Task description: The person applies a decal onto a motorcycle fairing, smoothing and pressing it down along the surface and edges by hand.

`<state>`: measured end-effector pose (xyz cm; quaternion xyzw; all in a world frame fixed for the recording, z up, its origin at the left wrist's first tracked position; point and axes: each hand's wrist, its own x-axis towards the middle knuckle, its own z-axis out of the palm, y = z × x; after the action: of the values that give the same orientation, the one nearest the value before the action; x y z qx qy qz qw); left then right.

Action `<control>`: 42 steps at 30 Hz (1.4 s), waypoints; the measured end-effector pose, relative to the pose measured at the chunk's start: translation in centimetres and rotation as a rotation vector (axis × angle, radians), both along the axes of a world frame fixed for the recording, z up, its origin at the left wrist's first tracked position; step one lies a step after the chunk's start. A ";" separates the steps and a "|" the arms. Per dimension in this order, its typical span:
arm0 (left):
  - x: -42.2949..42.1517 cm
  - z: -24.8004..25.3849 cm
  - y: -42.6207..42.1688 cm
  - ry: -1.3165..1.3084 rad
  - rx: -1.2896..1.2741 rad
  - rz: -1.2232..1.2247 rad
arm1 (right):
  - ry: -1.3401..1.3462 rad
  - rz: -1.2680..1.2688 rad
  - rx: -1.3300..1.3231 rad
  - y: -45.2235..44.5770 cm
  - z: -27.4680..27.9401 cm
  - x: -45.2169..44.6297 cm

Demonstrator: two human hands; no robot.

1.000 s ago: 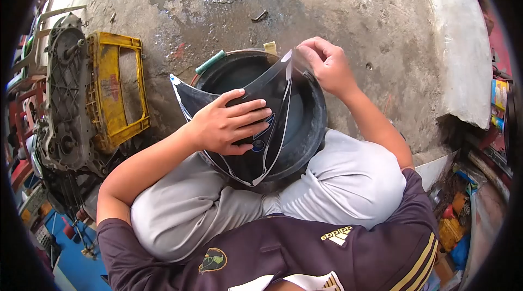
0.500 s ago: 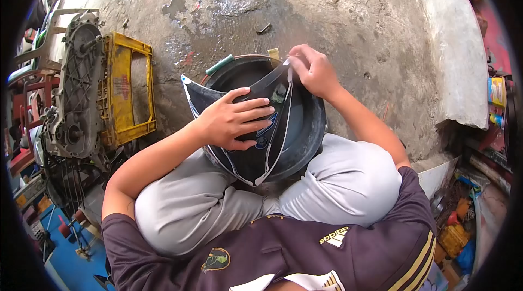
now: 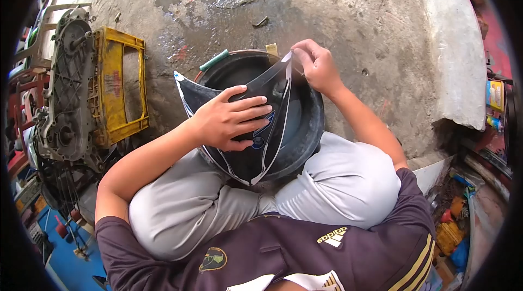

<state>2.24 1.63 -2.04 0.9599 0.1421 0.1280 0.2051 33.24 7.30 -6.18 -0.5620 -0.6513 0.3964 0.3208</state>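
Observation:
A black motorcycle fairing panel [image 3: 256, 163] with white worn edges and a blue emblem rests across a black bucket [image 3: 314, 111] between my knees. My left hand [image 3: 226, 119] lies on the panel's face, palm down, fingers spread. At the panel's pointed upper right tip, the thumb and fingers of my right hand [image 3: 318, 67] are pinched together and slightly blurred. Whether they grip the tip itself or a small greyish piece against it, I cannot make out. Dark liquid or shadow fills the bucket's inside, and its wire handle carries a green grip [image 3: 214, 60].
On the left stand a yellow plastic crate [image 3: 111, 84] and a metal engine casing [image 3: 71, 89]. Wet concrete floor [image 3: 234, 24] stretches ahead, with a small dark scrap [image 3: 260, 22] on it. A concrete ledge [image 3: 455, 56] and cluttered parts [image 3: 452, 225] line the right side.
My right hand has shifted slightly up at the panel's tip. My left hand stays flat on the panel. The whole view has moved a little, so things sit slightly further left.

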 end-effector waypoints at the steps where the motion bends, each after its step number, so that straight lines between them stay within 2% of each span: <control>1: 0.0 -0.1 0.0 -0.001 -0.009 -0.001 | 0.043 -0.006 -0.003 -0.3 -0.5 0.0; 3: -0.2 -0.1 0.1 0.000 -0.017 -0.002 | 0.088 -0.011 -0.005 -0.4 -1.2 -0.1; 5: -0.2 0.0 0.0 0.002 -0.022 -0.001 | 0.254 -0.085 -0.083 -0.2 -1.9 -0.2; 8: -0.1 -0.1 0.0 0.006 -0.020 0.000 | 0.306 -0.061 -0.214 -0.6 -1.2 -0.5; 12: -0.1 -0.1 -0.1 0.001 -0.026 0.002 | 0.291 -0.121 -0.159 -0.1 -1.7 -0.3; 14: -0.2 -0.2 0.0 0.002 -0.027 0.001 | 0.369 -0.084 -0.246 -0.5 -1.4 -0.3; 17: -0.1 -0.1 0.0 0.006 -0.022 -0.001 | 0.394 -0.116 -0.233 -0.1 -1.3 -0.5; 36: -0.1 -0.2 0.0 0.005 -0.020 0.001 | 0.344 -0.132 -0.202 -0.5 -1.7 -0.8; 38: -0.1 -0.1 0.0 -0.001 -0.012 0.002 | 0.272 -0.167 -0.112 -0.4 -1.6 -1.0; 42: -0.2 -0.3 0.0 -0.008 -0.013 0.003 | 0.317 -0.132 -0.174 -0.5 -1.9 -0.9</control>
<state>2.08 1.63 -2.29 0.9578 0.1437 0.1312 0.2115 32.34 6.82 -8.10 -0.5598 -0.5176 0.5126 0.3949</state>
